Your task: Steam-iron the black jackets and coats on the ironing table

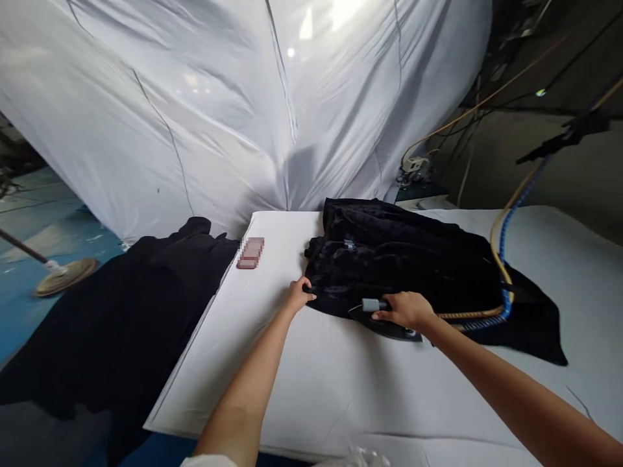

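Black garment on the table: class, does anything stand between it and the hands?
Yes: the iron, in the right hand, separates that hand from the black garment. Nothing visible blocks the left hand, pinching the edge.

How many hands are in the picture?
2: the left hand pinches the black garment on the table, the right hand holds the iron. No others show.
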Motion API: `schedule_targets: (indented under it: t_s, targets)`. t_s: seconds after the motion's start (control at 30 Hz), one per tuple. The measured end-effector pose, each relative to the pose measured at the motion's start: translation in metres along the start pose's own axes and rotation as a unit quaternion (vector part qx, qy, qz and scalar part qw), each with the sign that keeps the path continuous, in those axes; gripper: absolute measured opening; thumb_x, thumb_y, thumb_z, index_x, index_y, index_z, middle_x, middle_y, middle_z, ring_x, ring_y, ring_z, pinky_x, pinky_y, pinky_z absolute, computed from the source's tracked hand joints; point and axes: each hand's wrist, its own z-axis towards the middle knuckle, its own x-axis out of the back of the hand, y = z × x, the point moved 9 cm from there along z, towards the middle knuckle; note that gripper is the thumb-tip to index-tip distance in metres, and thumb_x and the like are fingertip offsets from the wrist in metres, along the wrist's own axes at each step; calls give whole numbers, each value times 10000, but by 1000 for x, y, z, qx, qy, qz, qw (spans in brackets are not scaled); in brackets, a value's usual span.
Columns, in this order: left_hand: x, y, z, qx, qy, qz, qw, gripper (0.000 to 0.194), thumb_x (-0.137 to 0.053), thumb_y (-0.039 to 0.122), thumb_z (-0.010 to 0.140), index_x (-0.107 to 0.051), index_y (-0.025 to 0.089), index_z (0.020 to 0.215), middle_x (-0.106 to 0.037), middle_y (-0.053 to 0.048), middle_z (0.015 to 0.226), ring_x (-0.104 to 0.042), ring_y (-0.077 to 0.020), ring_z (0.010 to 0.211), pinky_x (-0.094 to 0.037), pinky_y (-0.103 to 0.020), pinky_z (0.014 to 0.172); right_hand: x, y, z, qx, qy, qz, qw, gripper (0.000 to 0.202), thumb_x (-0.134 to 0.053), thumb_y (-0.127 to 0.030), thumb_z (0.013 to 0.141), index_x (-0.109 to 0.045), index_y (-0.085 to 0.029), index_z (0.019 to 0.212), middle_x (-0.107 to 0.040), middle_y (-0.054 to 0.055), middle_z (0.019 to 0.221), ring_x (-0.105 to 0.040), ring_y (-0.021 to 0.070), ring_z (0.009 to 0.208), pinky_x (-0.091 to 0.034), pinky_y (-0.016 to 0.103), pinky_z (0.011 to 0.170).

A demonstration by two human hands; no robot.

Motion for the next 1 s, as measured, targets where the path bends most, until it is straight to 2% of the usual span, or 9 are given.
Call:
schedule_targets:
  t_s: [0.17, 0.23, 0.33, 0.4, 0.47, 0.6, 0.7, 0.87, 1.0]
  targets:
    - [-7, 16, 3, -36, -33, 43, 998, 242, -678, 145, 600, -603, 207, 821, -485, 15, 849, -512, -127, 834, -425, -245, 786, 2, -17, 1, -38, 8, 14, 999, 664, -333, -770, 676, -633, -215, 885, -659, 96, 819, -611, 281, 803, -423, 347, 648]
    - [-9, 19, -1, -48, -39, 60, 996, 254, -634, 130, 645, -617, 232, 877, -479, 5, 879, -520, -131, 851, -422, -243, 801, 2, -22, 3, -50, 11, 19, 999, 677, -327, -779, 669, -633, -217, 891, -659, 95, 826, -612, 281, 807, -424, 346, 645]
    - [-12, 18, -10, -66, -37, 149, 986, 354, -551, 119, 715, -603, 300, 1015, -469, -13, 982, -544, -140, 865, -424, -253, 810, 3, -27, 4, -64, 13, 18, 998, 665, -331, -773, 675, -632, -226, 906, -661, 87, 851, -613, 274, 820, -422, 341, 654]
    - [-12, 15, -16, -70, -28, 207, 975, 402, -505, 135, 755, -568, 331, 1101, -463, -27, 1050, -562, -153, 875, -429, -271, 813, 4, -29, 3, -69, 20, 15, 997, 657, -342, -768, 676, -618, -240, 954, -662, 78, 851, -613, 269, 822, -419, 336, 654]
    - [-12, 12, -20, -68, -25, 222, 972, 426, -475, 157, 785, -532, 339, 1165, -459, -42, 1123, -569, -171, 912, -430, -290, 828, 5, -31, 3, -66, 28, 15, 997, 641, -357, -755, 683, -590, -263, 1022, -664, 62, 836, -615, 263, 818, -416, 329, 649]
    - [-11, 5, -18, -56, -32, 193, 979, 491, -478, 189, 800, -437, 298, 1277, -415, -61, 1287, -528, -200, 1051, -413, -305, 886, 6, -40, 7, -49, 24, 13, 998, 620, -380, -726, 700, -551, -287, 1104, -667, 52, 816, -615, 263, 822, -409, 331, 661]
    - [-12, 4, -12, -53, -30, 180, 982, 518, -485, 170, 792, -417, 258, 1298, -397, -67, 1334, -488, -206, 1117, -388, -308, 926, 7, -52, 12, -41, 26, 6, 999, 637, -369, -734, 699, -545, -289, 1119, -670, 62, 830, -614, 270, 838, -410, 339, 674]
    - [-8, -2, -5, -40, 0, 129, 991, 503, -518, 164, 772, -452, 252, 1263, -446, -60, 1269, -503, -182, 1095, -383, -286, 930, 11, -78, 23, -29, 40, -1, 999, 625, -350, -732, 711, -546, -291, 1108, -671, 66, 844, -617, 275, 838, -414, 343, 672]
    - [11, -14, -6, -25, 48, 58, 997, 488, -594, 144, 721, -482, 219, 1190, -522, -51, 1090, -529, -135, 1012, -399, -250, 899, 11, -94, 31, -27, 38, 9, 999, 569, -350, -701, 737, -556, -278, 1058, -671, 69, 856, -621, 266, 817, -410, 329, 651]
